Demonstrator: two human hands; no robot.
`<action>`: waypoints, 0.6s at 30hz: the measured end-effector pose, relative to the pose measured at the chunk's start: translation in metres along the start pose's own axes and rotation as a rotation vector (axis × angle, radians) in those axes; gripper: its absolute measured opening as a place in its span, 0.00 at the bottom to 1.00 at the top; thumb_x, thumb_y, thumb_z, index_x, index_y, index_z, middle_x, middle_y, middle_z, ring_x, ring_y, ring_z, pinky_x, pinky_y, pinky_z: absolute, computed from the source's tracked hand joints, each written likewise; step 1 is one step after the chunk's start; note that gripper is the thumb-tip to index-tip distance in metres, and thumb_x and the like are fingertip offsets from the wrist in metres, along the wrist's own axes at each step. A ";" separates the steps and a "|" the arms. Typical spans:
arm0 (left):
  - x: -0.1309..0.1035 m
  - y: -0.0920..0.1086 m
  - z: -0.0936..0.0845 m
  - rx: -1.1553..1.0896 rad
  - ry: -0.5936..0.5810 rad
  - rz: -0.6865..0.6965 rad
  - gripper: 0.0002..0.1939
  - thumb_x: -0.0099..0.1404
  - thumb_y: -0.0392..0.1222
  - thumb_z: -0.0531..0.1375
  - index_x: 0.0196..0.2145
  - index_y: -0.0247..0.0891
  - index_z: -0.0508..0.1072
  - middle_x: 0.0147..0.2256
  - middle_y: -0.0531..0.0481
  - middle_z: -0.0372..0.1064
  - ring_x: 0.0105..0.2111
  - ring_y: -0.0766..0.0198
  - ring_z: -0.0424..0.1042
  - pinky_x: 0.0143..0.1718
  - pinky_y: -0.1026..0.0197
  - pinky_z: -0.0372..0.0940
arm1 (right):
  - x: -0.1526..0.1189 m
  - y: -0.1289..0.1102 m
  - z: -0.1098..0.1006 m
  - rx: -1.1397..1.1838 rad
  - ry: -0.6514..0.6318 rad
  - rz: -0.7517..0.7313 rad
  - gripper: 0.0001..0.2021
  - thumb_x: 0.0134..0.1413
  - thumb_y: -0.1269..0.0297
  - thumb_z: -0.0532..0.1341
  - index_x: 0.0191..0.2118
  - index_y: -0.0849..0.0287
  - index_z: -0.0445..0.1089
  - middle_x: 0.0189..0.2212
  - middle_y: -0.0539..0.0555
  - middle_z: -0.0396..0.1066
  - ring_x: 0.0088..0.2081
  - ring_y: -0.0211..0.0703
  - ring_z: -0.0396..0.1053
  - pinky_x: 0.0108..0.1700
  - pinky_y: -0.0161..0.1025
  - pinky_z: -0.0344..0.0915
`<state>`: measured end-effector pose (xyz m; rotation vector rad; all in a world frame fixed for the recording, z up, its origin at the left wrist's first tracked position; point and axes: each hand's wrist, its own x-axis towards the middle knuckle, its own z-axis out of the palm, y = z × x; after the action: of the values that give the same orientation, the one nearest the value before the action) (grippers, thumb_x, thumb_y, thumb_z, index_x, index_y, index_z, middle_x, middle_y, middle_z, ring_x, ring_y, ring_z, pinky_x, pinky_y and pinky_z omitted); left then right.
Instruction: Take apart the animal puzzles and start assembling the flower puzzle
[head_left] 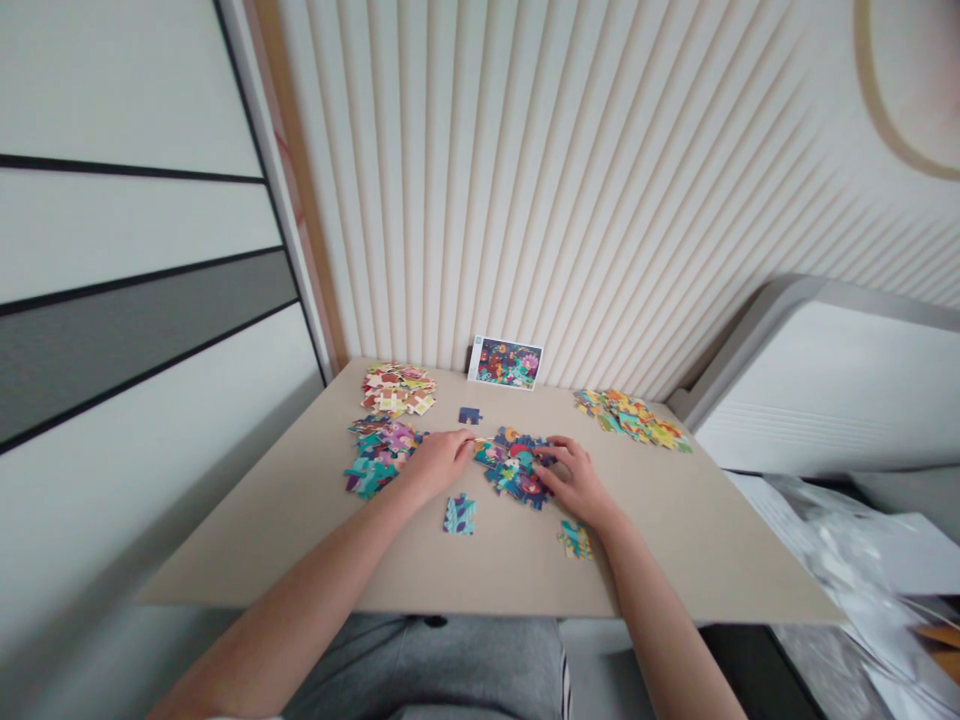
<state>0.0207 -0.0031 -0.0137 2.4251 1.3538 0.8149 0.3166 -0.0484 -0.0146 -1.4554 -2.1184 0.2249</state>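
Beige table point(675, 540) holds loose piles — both hands, left hand point(439, 462) and right hand point(574, 485), lie half-curled, fingertips touching the joined puzzle cluster point(514, 468), gripping nothing.

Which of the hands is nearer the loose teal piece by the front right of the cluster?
Right. The right hand rests on the joined cluster, with the loose teal piece just below its wrist. The left hand is at the cluster's far left side.
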 end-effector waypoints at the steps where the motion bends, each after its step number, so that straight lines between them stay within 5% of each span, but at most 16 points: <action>1: 0.000 0.001 0.000 0.005 -0.006 0.014 0.14 0.73 0.41 0.51 0.45 0.41 0.76 0.41 0.46 0.78 0.41 0.55 0.77 0.45 0.56 0.67 | -0.001 -0.006 -0.001 0.029 -0.036 -0.066 0.20 0.61 0.48 0.61 0.56 0.44 0.72 0.58 0.56 0.65 0.60 0.55 0.62 0.61 0.53 0.57; 4: -0.002 0.004 0.002 0.008 -0.005 0.057 0.14 0.72 0.41 0.52 0.47 0.41 0.76 0.43 0.46 0.77 0.45 0.55 0.75 0.50 0.55 0.66 | -0.003 -0.024 0.000 0.054 -0.150 -0.211 0.24 0.56 0.48 0.65 0.58 0.43 0.70 0.59 0.55 0.67 0.61 0.56 0.62 0.63 0.54 0.55; 7: -0.002 0.005 0.003 0.000 0.011 0.095 0.14 0.71 0.40 0.53 0.49 0.41 0.76 0.45 0.46 0.77 0.48 0.55 0.73 0.53 0.54 0.65 | -0.002 -0.031 0.003 0.032 -0.183 -0.207 0.19 0.58 0.52 0.64 0.55 0.45 0.73 0.55 0.55 0.71 0.59 0.56 0.64 0.63 0.55 0.54; 18: -0.002 0.003 0.005 0.025 0.006 0.128 0.14 0.70 0.39 0.54 0.48 0.41 0.76 0.45 0.46 0.76 0.47 0.55 0.73 0.53 0.53 0.65 | -0.004 -0.003 -0.002 -0.067 0.040 -0.002 0.14 0.61 0.53 0.62 0.50 0.47 0.75 0.53 0.57 0.69 0.56 0.54 0.65 0.59 0.54 0.58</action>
<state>0.0245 -0.0060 -0.0171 2.5527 1.2278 0.8416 0.3163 -0.0530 -0.0129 -1.4837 -2.1134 0.1234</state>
